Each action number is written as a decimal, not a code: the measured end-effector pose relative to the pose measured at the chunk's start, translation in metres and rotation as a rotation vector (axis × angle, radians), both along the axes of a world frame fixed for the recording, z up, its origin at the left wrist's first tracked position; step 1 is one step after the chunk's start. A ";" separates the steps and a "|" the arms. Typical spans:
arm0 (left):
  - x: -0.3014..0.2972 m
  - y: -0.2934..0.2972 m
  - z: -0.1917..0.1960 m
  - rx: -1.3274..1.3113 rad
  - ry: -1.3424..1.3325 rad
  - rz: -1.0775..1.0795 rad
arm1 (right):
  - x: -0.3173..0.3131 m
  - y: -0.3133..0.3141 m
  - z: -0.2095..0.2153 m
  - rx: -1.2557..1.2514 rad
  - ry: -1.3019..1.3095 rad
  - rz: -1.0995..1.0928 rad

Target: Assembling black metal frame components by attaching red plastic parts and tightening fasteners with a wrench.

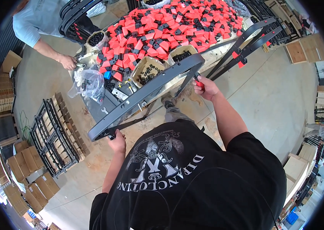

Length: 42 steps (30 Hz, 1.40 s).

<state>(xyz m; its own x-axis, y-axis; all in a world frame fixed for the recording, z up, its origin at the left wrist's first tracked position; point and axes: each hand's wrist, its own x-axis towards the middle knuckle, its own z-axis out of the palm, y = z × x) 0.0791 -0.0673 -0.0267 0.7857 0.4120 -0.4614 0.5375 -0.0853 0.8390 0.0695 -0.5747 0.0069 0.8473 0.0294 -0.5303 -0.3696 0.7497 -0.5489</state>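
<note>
I hold a long dark grey curved metal frame (pixel 146 92) level in front of my chest, over the near edge of the workbench (pixel 104 105). My left hand (pixel 117 142) grips its lower left end from beneath. My right hand (pixel 204 87) is closed on a red part at the frame's right end. Just past the frame sit two open cardboard boxes of small black fasteners (pixel 147 72). Behind them the bench top is heaped with several red and black plastic clamp parts (pixel 169 27).
Another person's hand (pixel 68 61) rests at the bench's far left corner. A clear plastic bag (pixel 89 82) and a wrench (pixel 105 111) lie on the bench. Dark frames (pixel 53 136) stack on the floor at left, beside cardboard boxes (pixel 24 161). More frames (pixel 246 42) lean at right.
</note>
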 end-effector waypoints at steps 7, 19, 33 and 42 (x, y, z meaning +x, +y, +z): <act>-0.006 0.010 -0.010 0.019 0.046 -0.012 | 0.023 0.009 0.078 -0.411 0.564 0.177; -0.003 -0.007 0.000 0.047 -0.048 0.105 | 0.008 0.019 0.037 -1.240 0.276 0.224; -0.001 -0.005 -0.015 0.195 -0.058 0.071 | 0.001 0.024 0.006 -1.533 0.005 -0.101; -0.001 0.018 0.016 0.203 0.420 -0.158 | 0.062 0.108 0.238 -1.962 -1.000 -0.108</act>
<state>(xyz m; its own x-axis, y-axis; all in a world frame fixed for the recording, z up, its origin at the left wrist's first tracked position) 0.0783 -0.0498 -0.0111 0.6093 0.4170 -0.6744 0.7928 -0.3323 0.5109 0.1313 -0.4668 0.2449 0.7433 0.1042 0.6608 0.4271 -0.8342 -0.3488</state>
